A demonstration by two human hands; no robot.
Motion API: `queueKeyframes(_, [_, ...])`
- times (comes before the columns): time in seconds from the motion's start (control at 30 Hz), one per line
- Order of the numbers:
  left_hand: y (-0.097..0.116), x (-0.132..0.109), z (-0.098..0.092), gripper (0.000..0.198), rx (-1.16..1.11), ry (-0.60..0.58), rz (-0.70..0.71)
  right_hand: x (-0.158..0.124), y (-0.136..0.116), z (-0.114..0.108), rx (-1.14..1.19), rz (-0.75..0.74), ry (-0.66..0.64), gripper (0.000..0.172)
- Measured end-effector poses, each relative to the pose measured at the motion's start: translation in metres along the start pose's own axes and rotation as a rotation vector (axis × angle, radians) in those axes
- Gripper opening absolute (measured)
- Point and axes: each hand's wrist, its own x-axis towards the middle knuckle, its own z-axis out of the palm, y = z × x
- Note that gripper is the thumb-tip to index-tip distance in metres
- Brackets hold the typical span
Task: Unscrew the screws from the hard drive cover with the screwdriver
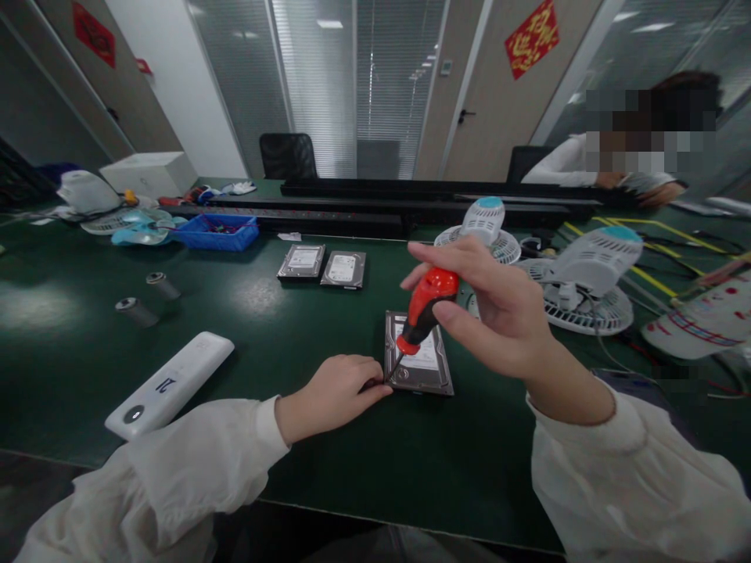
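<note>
A silver hard drive (pixel 431 378) lies label up on the green table. My right hand (pixel 493 309) is above it, thumb and fingers around the handle of a red and black screwdriver (pixel 423 306). The screwdriver tilts, its shaft running down to the drive's near left corner. At that same corner my left hand (pixel 334 392) has its fingers closed by the drive's edge and the screwdriver tip; what they pinch, if anything, is hidden. Farther back lie two more hard drives (pixel 301 262) (pixel 343 269), side by side.
A white oblong device (pixel 170 385) and two metal cylinders (pixel 137 311) (pixel 163 285) stand or lie left. Behind are a blue bin (pixel 218 237) and black rails (pixel 352 223). White fans (pixel 598 266) (pixel 484 223) sit right. A person (pixel 563 160) sits at the far right.
</note>
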Motion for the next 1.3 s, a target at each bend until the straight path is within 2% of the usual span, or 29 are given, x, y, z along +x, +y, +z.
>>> queueKeyframes(0.13, [0.0008, 0.0009, 0.0005, 0.021, 0.013, 0.003, 0.01, 0.0009, 0.0003, 0.0001, -0.121, 0.023, 0.014, 0.033])
queueKeyframes(0.33, [0.0011, 0.0016, 0.0001, 0.021, 0.002, -0.001, 0.009, -0.0004, 0.0011, -0.0021, 0.038, 0.007, -0.028, 0.047])
queueKeyframes(0.5, [-0.0001, 0.0007, 0.001, 0.021, 0.013, 0.005, 0.018, 0.0012, -0.0016, -0.0026, -0.109, 0.034, 0.001, 0.031])
queueKeyframes(0.57, [-0.0003, 0.0009, 0.001, 0.022, 0.026, 0.005, 0.02, 0.0015, -0.0011, -0.0029, -0.086, 0.019, -0.028, 0.032])
queueKeyframes(0.73, [-0.0001, 0.0015, 0.0008, 0.022, 0.021, 0.005, 0.015, 0.0002, 0.0, -0.003, 0.074, 0.014, -0.049, 0.048])
queueKeyframes(0.9, [0.0004, 0.001, 0.0016, 0.021, -0.002, 0.003, 0.012, 0.0002, -0.0019, -0.0033, -0.069, 0.024, -0.022, 0.03])
queueKeyframes(1.07, [0.0007, 0.0011, 0.0006, 0.022, -0.009, -0.004, 0.005, -0.0006, -0.0014, -0.005, 0.066, 0.033, -0.09, 0.048])
queueKeyframes(1.13, [0.0009, 0.0013, 0.0002, 0.022, -0.002, -0.001, 0.007, -0.0005, -0.0013, -0.0042, 0.057, 0.024, -0.068, 0.046])
queueKeyframes(1.23, [0.0015, 0.0015, -0.0001, 0.021, 0.007, -0.001, 0.01, -0.0005, -0.0014, -0.0023, -0.025, 0.026, -0.046, 0.034])
queueKeyframes(1.3, [0.0019, 0.0018, -0.0003, 0.02, 0.007, -0.005, 0.005, -0.001, -0.0017, -0.0019, -0.004, 0.055, -0.081, 0.037])
